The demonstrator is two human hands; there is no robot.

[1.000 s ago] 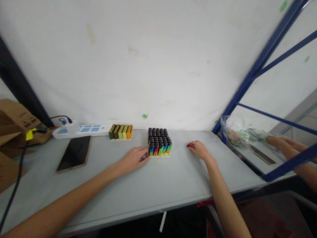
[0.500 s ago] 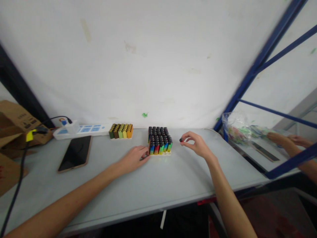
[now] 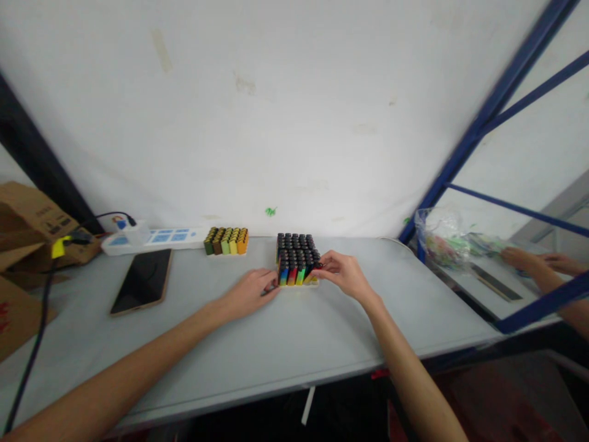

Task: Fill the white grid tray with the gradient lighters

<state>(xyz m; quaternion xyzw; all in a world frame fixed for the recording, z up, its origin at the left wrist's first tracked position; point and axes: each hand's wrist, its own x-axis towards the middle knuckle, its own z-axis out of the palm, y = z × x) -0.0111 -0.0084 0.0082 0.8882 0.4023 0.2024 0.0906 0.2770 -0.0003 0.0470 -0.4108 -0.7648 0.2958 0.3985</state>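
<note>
A tightly packed block of lighters (image 3: 294, 255) stands upright in a white tray (image 3: 299, 286), black tops up and bodies blue, red, green and yellow. My right hand (image 3: 343, 273) is at the block's right front corner, thumb and fingers pinched on a lighter (image 3: 318, 266); only its dark and reddish end shows. The fingers cover part of the front row. On the left, my left hand (image 3: 251, 293) rests on the table, fingers curled against the tray's front left corner. Something dark shows beneath its fingertips, too small to make out.
Further left, a smaller tray of yellow, green and brown lighters (image 3: 226, 240) stands before a power strip (image 3: 156, 240). A phone (image 3: 142, 281), cardboard box (image 3: 37, 230) and cable lie left. Right, beyond a blue frame (image 3: 460, 156), another person's hands (image 3: 529, 261) are near a plastic bag (image 3: 442, 239).
My right hand has moved left from beside the block to its right front corner, with the pinched lighter. My left hand stays at the tray's left side.
</note>
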